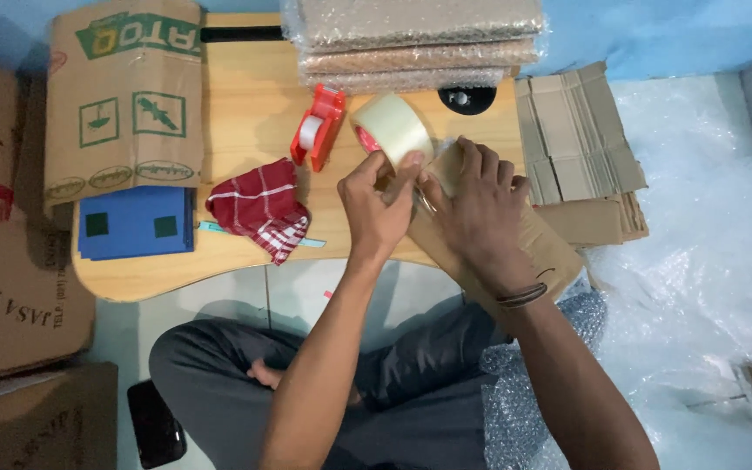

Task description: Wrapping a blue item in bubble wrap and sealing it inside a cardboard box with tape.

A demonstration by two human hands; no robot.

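Tape roll (391, 129) — one, clear and wide, standing on edge at the middle of a low wooden table (245, 113), pinched at its lower rim by the left hand (374, 204). Fingers curled shut around the roll, thumb up against its side, wrist bent slightly back, forearm rising from the lap. Right hand (478, 204) spread flat, palm down, fingers fanned and pressing on one cardboard parcel (537, 248) that juts off the table's near edge; dark band around that wrist. Hands touching each other at the roll, where a strip of tape looks to run down onto the parcel.

One red tape dispenser (319, 127) just left of the roll, small white roll inside. One red-and-white checked cloth (258, 209) crumpled near the front edge, lying over a thin pale-blue strip. One blue stack of flat sheets (137, 224) at the left corner, two dark squares on top. One flattened brown box (124, 96) above that. Three bubble-wrapped parcels (415, 43) piled at the far edge. Folded cardboard pieces (580, 148) heaped right of the table, exact count unclear. Bubble wrap (707, 252) spread over the floor at right. Legs crossed under the table in grey trousers.
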